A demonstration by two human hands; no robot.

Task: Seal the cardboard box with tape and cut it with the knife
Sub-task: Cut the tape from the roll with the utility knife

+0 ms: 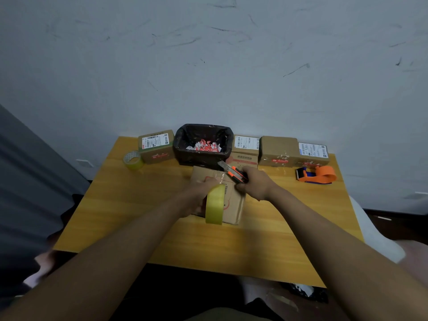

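Basically, right hand [253, 184] gripped the knife [231, 171], blade probably just beyond the tape roll [215, 205] clutched by left hand [199, 195] on the box [234, 202].

black-lined bin [185, 144] of red-white scraps, labelled parcels [156, 147] beside it, orange tape dispenser [317, 174] at table's [139, 216] right

Two bare forearms in view, left hand [199, 193] and right hand [254, 184]. No sleeves visible up to the frame edge. No gloves, no watch, no rings or wristbands that can be made out. Fingers partly blurred, nails not readable. Nothing else worn shows.
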